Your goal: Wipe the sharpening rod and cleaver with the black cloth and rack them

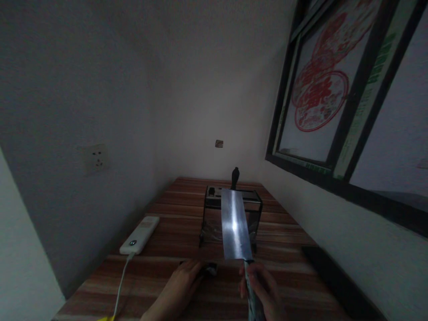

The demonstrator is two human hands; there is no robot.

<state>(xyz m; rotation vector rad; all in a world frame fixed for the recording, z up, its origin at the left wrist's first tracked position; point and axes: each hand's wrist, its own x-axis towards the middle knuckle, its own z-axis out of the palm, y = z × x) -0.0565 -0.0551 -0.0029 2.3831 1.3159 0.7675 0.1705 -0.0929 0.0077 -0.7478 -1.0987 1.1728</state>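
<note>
Head camera: the right hand [265, 287] has its fingers clamped around the handle of a cleaver [236, 227], held before a knife holder [213, 218]; the left hand [185, 278] lies over a small dark item [210, 269] on the wood-grain tabletop [174, 236], grip impossible to tell
</note>
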